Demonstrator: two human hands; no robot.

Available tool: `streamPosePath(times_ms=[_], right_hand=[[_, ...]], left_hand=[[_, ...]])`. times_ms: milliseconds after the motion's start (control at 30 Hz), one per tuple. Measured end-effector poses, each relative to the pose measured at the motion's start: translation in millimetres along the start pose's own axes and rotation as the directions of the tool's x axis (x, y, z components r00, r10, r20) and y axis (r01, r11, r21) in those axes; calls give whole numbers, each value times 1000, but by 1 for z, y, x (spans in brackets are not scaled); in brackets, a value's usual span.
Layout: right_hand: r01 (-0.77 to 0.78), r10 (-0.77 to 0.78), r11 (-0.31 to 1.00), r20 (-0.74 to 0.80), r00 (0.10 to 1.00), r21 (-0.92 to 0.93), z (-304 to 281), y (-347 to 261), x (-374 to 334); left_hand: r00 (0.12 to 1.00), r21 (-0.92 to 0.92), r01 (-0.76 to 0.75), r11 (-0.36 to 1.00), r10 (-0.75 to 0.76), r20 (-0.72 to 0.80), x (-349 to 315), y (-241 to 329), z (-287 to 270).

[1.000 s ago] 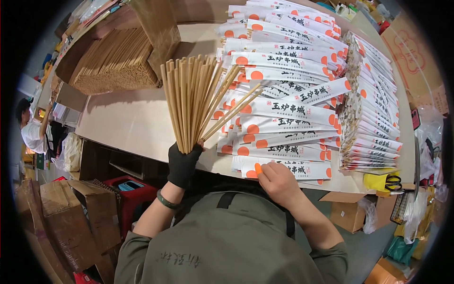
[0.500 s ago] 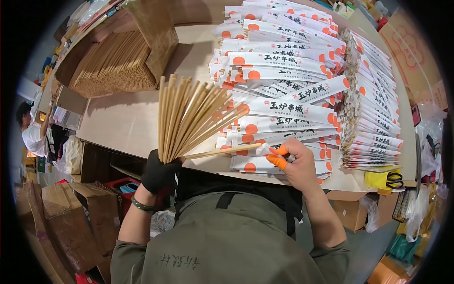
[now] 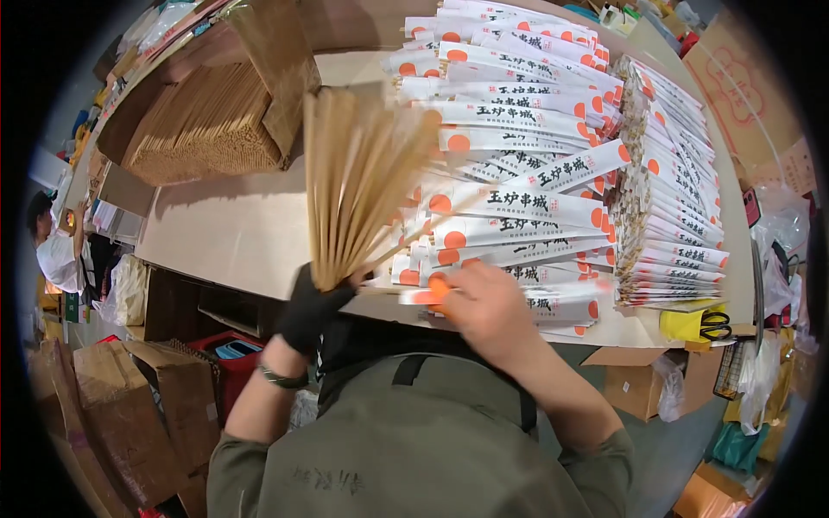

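My left hand [image 3: 316, 309], in a black glove with bare fingertips, is closed round the lower ends of a fan of wooden chopsticks [image 3: 358, 186]. Their upper ends spread out, smeared by motion. With orange covers on its fingertips, my right hand [image 3: 490, 309] pinches a white paper chopstick sleeve [image 3: 420, 297] with an orange end, just right of my left hand. The sleeve is blurred; whether a chopstick pair sits inside it I cannot tell. Right behind that hand lies a heap of printed chopstick sleeves [image 3: 518, 203], with wooden ends poking out of some.
An open cardboard box [image 3: 289, 78] of stacked chopsticks [image 3: 203, 121] stands at the table's far left. A second stack of sleeved chopsticks [image 3: 678, 190] lies right of the heap. Black-handled scissors [image 3: 714, 325] rest by a yellow item [image 3: 682, 325] at the right edge. Another person [image 3: 59, 246] is at far left.
My right hand has moved left and turned inward, bringing the sleeve close to my left hand. My left hand has shifted slightly right, and the chopstick fan has swung more upright.
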State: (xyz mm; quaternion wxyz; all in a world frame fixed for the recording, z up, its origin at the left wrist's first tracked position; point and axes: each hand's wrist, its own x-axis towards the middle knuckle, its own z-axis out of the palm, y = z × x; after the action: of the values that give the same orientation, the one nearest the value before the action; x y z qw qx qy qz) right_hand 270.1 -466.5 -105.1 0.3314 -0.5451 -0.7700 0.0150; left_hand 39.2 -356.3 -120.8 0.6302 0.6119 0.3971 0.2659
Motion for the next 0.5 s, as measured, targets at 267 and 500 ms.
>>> streamPosePath(times_ms=[267,500], right_hand=[[-126,137,973,45,990,-194,-28,33,3],[84,-51,987,230,972,-134,9,27,-67]], left_hand=[[915,133,-13,991,66,-398,29,-18,23],[908,66,58,996,-26,-419,11,-39,19]])
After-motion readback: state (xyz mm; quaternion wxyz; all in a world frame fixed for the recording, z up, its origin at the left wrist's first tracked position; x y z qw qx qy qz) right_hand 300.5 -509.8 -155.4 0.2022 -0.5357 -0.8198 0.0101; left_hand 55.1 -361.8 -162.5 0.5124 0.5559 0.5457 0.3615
